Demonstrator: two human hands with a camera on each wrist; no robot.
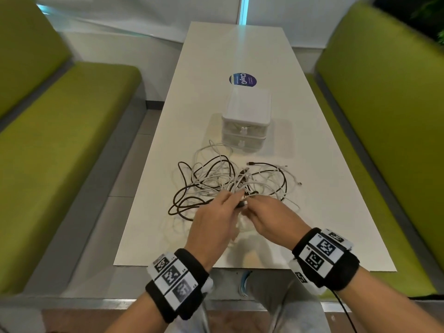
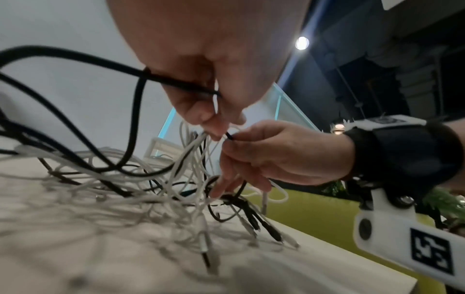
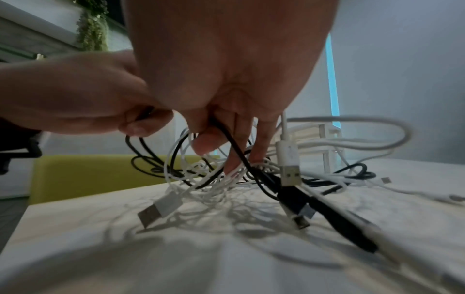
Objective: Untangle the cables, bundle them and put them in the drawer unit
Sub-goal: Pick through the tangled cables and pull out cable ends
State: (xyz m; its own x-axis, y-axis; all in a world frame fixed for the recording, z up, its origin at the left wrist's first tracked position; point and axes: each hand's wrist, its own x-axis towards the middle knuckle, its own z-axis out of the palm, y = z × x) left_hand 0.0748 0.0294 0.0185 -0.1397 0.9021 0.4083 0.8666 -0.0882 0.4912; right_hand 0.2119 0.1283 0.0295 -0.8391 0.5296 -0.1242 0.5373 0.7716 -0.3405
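Black and white USB cables (image 1: pixel 225 181) lie in one tangled heap on the white table (image 1: pixel 312 212), between the person and the white two-drawer unit (image 1: pixel 246 121). Both drawers of the unit appear closed.

Grip state:
- left hand (image 1: pixel 216 222): thumb and fingertips pinch a black cable (image 2: pixel 75 59) that arches away to the left of the hand and drops into the heap. White strands also pass under the fingers (image 2: pixel 208 117).
- right hand (image 1: pixel 269 217): thumb and forefinger pinch a black strand; whether it is the same cable as in the left hand cannot be told. The remaining fingers (image 3: pixel 259 143) reach down among the white loops.

Both pinch points sit almost touching, above the near edge of the heap. Several plugs hang or lie below them: a white USB-A plug (image 3: pixel 289 167) just beside the right fingers, and another (image 3: pixel 156 208) lying on the table.

Governing relation: the bulk of the heap lies beyond and to the left of the grips, and the drawer unit lies further beyond it. The black cable's free run extends leftward, so the left hand is the nearer one to feed slack. Judged stage: untangling, early; no bundle is visible. Risk: drawing the hands apart sideways may tighten the white loops around the black strand
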